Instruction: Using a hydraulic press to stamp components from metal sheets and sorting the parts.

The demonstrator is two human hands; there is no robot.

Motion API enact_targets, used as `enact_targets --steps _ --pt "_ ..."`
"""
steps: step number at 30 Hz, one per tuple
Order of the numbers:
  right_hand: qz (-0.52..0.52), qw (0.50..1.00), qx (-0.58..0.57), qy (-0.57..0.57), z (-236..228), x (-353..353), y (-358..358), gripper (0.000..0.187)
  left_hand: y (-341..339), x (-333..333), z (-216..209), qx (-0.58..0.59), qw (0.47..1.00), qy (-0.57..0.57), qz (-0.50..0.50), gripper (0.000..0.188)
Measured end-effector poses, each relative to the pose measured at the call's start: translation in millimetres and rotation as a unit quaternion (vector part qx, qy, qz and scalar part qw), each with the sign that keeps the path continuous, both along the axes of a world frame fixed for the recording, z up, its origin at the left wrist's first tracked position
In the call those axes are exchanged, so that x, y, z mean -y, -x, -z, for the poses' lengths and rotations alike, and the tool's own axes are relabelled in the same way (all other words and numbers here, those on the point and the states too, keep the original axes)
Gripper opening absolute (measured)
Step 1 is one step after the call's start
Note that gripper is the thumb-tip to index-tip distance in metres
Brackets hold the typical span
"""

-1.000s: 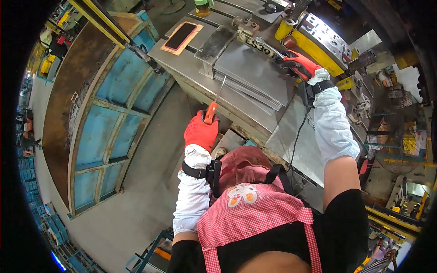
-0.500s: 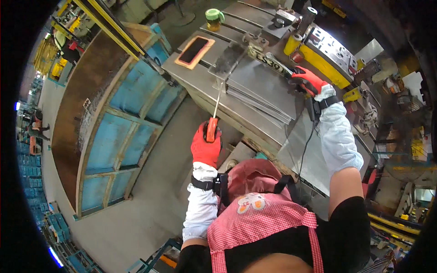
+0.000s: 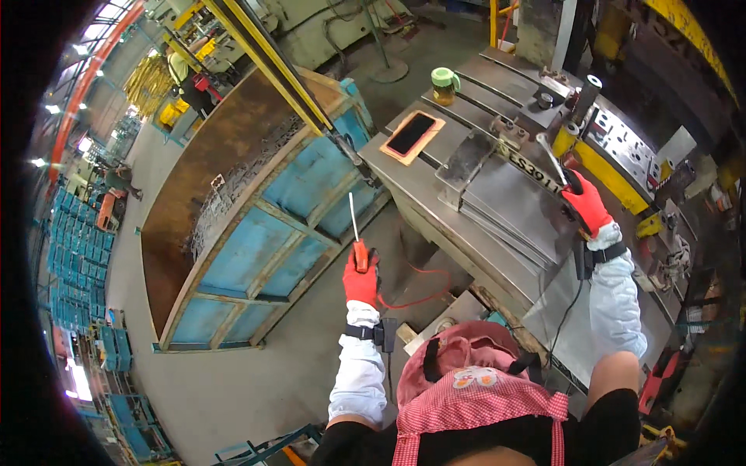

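Observation:
My left hand (image 3: 361,281), in a red glove, is closed around the orange handle of a tool with a long thin metal rod (image 3: 354,217). The rod points up and away, left of the metal table (image 3: 420,203) and apart from it. A thin red cord (image 3: 435,272) loops beside this hand. On the right, my gloved right hand (image 3: 589,208) is closed on a silver metal tool (image 3: 550,155) with a rounded head; its lower end is hidden by the fingers. This hand is beside a stack of flat metal sheets (image 3: 513,217) on the table.
A phone (image 3: 411,133) lies on a tan pad near the table's left corner, with a green-lidded cup (image 3: 444,85) behind it. A yellow-and-silver die block (image 3: 618,155) stands to the right. Left is a large blue-sided bin (image 3: 241,241) holding scrap. Two people are farther off.
The rod in my left hand has moved left, away from the sheets' edge. The tool in my right hand has shifted slightly over the stack. My view has turned, showing more at the left.

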State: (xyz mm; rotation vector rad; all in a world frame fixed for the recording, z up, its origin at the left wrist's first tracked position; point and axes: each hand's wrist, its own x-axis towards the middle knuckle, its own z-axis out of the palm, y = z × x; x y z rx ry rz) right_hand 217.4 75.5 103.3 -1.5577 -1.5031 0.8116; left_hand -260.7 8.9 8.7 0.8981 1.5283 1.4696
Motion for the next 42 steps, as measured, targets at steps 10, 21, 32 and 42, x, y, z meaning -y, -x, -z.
enact_targets --steps 10,21,32,42 --pt "0.028 0.994 -0.058 0.091 -26 114 49 0.056 96 -164 22 -0.116 0.991 -0.052 0.031 0.048" --pt "0.107 0.927 -0.243 0.266 -3 206 110 0.069 105 -365 53 0.041 0.991 -0.078 0.104 0.034" --pt "0.114 0.902 -0.292 0.295 -15 195 117 0.076 71 -244 181 -0.333 0.94 0.047 0.055 0.064" --pt "0.189 0.908 -0.363 0.084 -5 202 93 0.061 -48 3 131 -0.103 0.945 0.173 0.258 0.046"
